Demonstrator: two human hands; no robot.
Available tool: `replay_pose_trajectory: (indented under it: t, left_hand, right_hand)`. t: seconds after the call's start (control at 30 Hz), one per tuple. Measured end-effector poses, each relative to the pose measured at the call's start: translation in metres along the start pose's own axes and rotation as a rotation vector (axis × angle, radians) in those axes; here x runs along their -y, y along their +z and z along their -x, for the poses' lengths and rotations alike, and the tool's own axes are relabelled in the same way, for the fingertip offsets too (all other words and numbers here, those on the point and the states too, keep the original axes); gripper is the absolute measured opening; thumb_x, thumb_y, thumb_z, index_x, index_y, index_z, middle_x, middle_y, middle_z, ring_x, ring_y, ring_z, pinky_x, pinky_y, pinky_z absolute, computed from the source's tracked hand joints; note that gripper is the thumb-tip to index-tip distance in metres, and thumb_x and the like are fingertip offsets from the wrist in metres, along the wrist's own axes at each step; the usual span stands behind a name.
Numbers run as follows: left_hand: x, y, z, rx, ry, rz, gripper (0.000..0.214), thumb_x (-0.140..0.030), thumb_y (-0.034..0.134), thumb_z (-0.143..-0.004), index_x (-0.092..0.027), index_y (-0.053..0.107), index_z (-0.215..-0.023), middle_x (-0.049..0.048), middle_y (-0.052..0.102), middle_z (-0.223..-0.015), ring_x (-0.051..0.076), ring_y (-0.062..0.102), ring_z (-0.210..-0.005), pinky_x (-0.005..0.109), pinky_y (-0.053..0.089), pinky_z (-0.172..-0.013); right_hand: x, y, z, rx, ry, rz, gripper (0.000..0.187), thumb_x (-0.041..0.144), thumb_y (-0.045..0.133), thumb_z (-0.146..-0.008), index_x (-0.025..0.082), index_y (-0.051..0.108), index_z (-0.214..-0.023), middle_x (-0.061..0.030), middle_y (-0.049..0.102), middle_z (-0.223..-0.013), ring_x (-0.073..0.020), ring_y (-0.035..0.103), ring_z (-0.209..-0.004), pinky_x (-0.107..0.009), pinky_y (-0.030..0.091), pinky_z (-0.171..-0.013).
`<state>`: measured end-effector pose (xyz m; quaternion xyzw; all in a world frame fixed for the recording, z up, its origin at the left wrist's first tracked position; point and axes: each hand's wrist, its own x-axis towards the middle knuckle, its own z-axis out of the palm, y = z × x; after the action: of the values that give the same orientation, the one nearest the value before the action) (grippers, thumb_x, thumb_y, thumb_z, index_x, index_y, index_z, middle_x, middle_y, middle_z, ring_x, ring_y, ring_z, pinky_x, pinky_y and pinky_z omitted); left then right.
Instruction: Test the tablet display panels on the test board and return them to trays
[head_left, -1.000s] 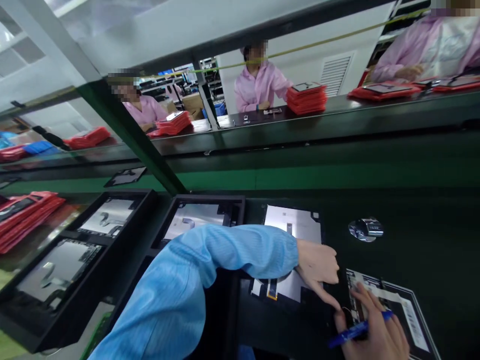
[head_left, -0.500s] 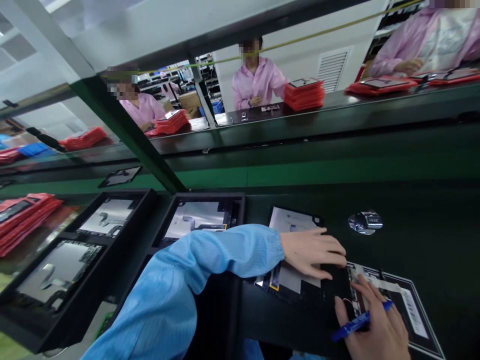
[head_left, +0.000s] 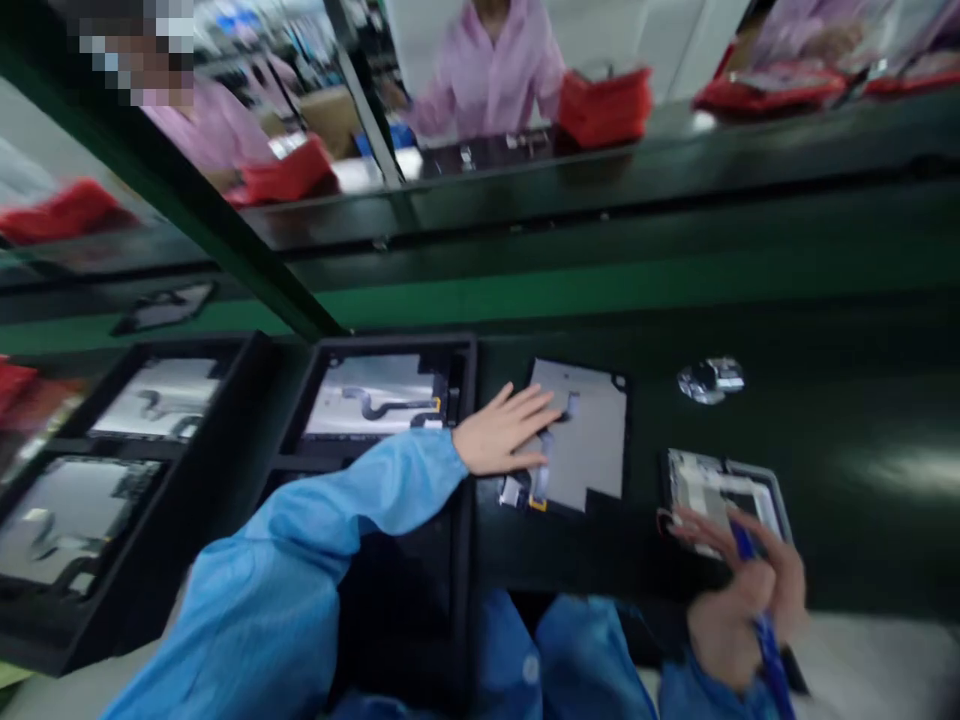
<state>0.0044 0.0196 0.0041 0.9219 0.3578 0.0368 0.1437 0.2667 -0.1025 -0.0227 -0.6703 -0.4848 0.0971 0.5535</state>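
My left hand [head_left: 501, 435] is open, fingers spread flat over the left side of a silver-backed display panel [head_left: 592, 440]. A flex cable with an orange-edged end [head_left: 538, 503] shows at that panel's lower left, partly under the fingers. My right hand [head_left: 739, 600] is closed around a blue pen [head_left: 771, 660], somewhat blurred by motion. Its fingertips are by the lower edge of a second flat device part [head_left: 757, 485] with a pale strip and dark frame. Whether they touch it, I cannot tell.
Black trays [head_left: 469, 400] with silver panels stand on the left. Crumpled silver film [head_left: 710, 380] lies at the back right of the dark table [head_left: 847, 400]. A green post [head_left: 247, 240] rises at left. Across the bench, people in pink work beside red stacks [head_left: 604, 108].
My left hand has moved left across the display panel. My right hand has drawn back toward me, the pen now steeper. The camera view has tipped down.
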Motion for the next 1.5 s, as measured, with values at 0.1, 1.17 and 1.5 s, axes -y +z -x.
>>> replay_pose_trajectory:
  t: [0.1,1.17,1.5]
  left_hand:
    - [-0.002,0.002,0.000,-0.007,-0.022,-0.065,0.055,-0.039,0.044,-0.099,-0.011,0.040,-0.147,0.0185,0.033,-0.158,0.033,0.022,-0.149,0.056,0.018,-0.119]
    - [0.004,0.010,0.008,-0.055,0.031,0.026,0.052,-0.025,0.045,-0.095,-0.008,0.043,-0.144,0.0225,0.037,-0.155,0.040,0.025,-0.146,0.060,0.027,-0.114]
    - [-0.006,0.010,0.011,-0.128,0.055,0.053,0.089,-0.033,0.075,-0.080,-0.001,0.029,-0.150,0.0266,0.052,-0.142,0.042,0.041,-0.138,0.058,0.024,-0.116]
  right_hand:
    - [0.025,0.013,0.004,0.082,0.104,-0.234,0.030,0.042,0.047,-0.094,0.022,0.053,-0.115,-0.0045,0.069,-0.081,-0.0162,0.058,-0.055,-0.030,0.048,-0.052]
    - [0.048,0.065,0.002,0.453,0.128,-0.051,0.036,0.030,0.059,-0.088,0.022,0.036,-0.062,0.0083,0.036,-0.053,-0.0069,0.038,-0.049,-0.021,0.034,-0.049]
    - [0.029,0.105,-0.073,0.688,0.119,-0.152,0.017,0.037,0.061,-0.088,0.021,0.055,-0.090,0.0004,0.064,-0.084,-0.0116,0.065,-0.073,-0.024,0.053,-0.064]
